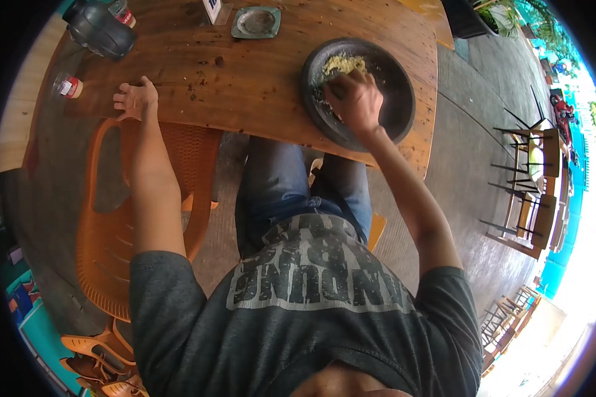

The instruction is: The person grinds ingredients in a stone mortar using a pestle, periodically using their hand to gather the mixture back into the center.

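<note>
A wide, shallow dark stone mortar [402,99] sits near the front right part of the wooden table. Inside it lies a heap of yellowish crushed food [344,64], with smaller bits scattered on the bowl's surface. My right hand [359,100] is down in the bowl, just below the heap, its fingers curled closed. Whatever they grip is hidden under the hand. My left hand [138,99] rests at the table's front left edge, fingers apart and holding nothing. Nearest to it is a small clear cup with a red and white label [69,87].
A dark grey jug [99,30] and another labelled cup [122,13] stand at the back left. A square ashtray [255,22] lies at the back, beside a small sign [212,9]. An orange plastic chair [106,251] is pushed against the table on my left.
</note>
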Demonstrator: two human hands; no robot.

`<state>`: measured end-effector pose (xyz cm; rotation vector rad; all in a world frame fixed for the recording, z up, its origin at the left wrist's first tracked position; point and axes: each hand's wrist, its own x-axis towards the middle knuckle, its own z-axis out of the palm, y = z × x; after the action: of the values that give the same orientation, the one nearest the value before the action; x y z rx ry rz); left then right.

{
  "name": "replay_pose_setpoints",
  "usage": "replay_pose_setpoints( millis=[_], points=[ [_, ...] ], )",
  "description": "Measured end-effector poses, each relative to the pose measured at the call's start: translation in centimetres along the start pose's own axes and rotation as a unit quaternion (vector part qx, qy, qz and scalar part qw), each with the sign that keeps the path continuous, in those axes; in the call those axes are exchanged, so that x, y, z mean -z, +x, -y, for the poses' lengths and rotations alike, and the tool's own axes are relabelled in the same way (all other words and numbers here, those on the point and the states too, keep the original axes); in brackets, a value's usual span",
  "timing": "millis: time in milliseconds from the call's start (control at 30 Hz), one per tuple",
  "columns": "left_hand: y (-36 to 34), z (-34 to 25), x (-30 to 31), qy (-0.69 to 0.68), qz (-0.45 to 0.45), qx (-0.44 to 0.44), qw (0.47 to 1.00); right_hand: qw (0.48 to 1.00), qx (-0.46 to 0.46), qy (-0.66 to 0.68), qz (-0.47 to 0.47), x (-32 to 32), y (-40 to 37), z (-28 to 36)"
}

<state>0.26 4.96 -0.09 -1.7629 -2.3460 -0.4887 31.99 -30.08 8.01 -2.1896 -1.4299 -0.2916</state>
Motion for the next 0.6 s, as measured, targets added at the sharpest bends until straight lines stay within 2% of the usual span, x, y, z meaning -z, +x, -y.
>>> replay_pose_setpoints(
  millis=[67,100,133,200,300,367,433,533,600],
  points=[
    [0.1,-0.1,-0.2,0.006,-0.002,-0.003,1.000,0.997,-0.070,0.030,0.020,0.3,1.8,-1.1],
    [0.0,-0.1,0.1,0.002,0.008,-0.003,1.000,0.969,-0.199,0.092,0.111,1.0,3.4,-1.8],
    [0.0,0.0,0.4,-0.003,0.016,-0.002,1.000,0.936,-0.251,0.193,0.156,1.5,4.5,-3.9],
    [0.0,0.3,0.4,-0.023,0.000,-0.013,1.000,0.897,-0.316,0.285,0.121,2.4,5.3,-6.5],
    [-0.1,0.1,0.9,-0.011,0.022,-0.002,1.000,0.926,-0.304,0.202,0.093,4.9,4.9,-9.0],
    [-0.3,-0.3,1.0,0.000,0.035,-0.003,0.999,0.922,-0.321,0.205,0.063,4.9,3.6,-10.8],
    [-0.2,-0.2,0.9,0.002,0.026,-0.006,1.000,0.925,-0.330,0.182,0.055,5.4,3.1,-10.6],
    [-0.1,-0.1,0.9,0.003,0.032,-0.002,0.999,0.949,-0.289,0.127,0.017,3.0,2.3,-10.1],
    [0.0,-0.1,0.9,0.004,0.031,-0.002,1.000,0.951,-0.283,0.123,0.033,2.3,2.6,-8.6]
  ],
)
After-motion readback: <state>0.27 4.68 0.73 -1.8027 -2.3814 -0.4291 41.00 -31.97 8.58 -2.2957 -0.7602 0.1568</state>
